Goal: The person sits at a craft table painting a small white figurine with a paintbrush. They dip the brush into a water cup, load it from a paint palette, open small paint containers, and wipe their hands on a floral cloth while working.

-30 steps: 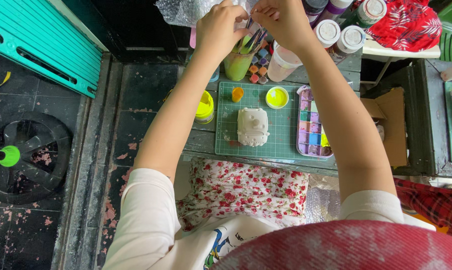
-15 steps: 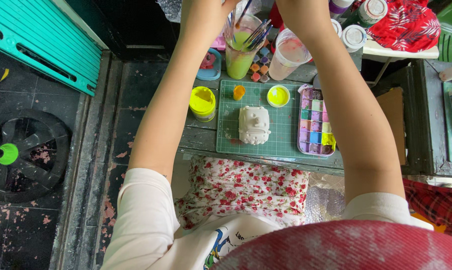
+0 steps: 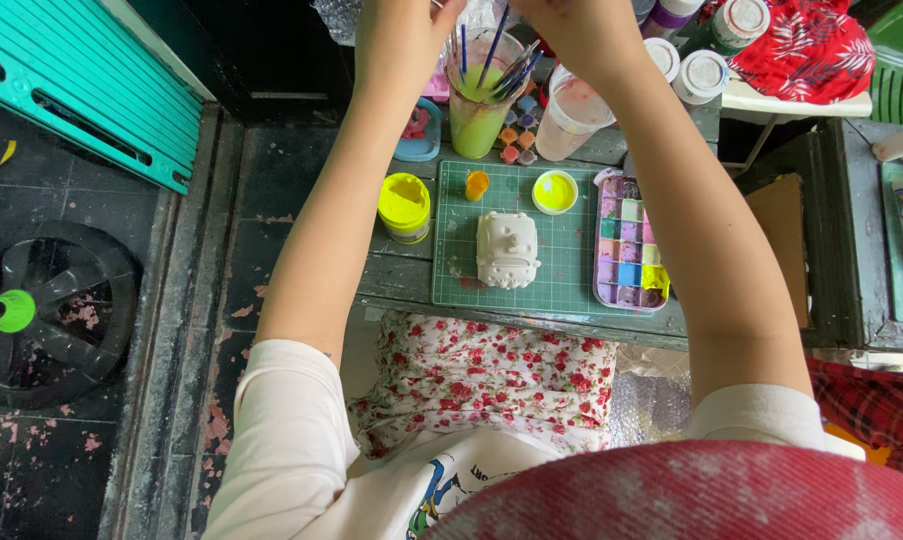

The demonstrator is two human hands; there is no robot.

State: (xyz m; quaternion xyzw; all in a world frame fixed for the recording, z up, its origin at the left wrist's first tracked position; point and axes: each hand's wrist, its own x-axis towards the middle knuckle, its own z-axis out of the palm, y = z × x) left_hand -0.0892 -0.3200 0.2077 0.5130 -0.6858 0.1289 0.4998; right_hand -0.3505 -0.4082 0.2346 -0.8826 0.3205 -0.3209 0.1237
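- Here both hands reach to the far edge of the counter (image 3: 411,285), above a cup of greenish water (image 3: 476,110) full of paintbrushes (image 3: 506,65).
- The left hand (image 3: 401,35) hovers over the brush handles; its fingers run past the top of the view, so I cannot tell whether they grip anything.
- The right hand (image 3: 576,30) is likewise cut off at the fingers, just beside the brushes and above a cup of pinkish water (image 3: 571,120).
- A green cutting mat (image 3: 561,270) lies toward the near edge, carrying a white clay figure (image 3: 507,250), a small orange pot (image 3: 477,185) and a yellow lid (image 3: 555,192).
- A yellow paint jar (image 3: 404,207) stands left of the mat; a paint palette (image 3: 629,245) lies on the mat's right edge.
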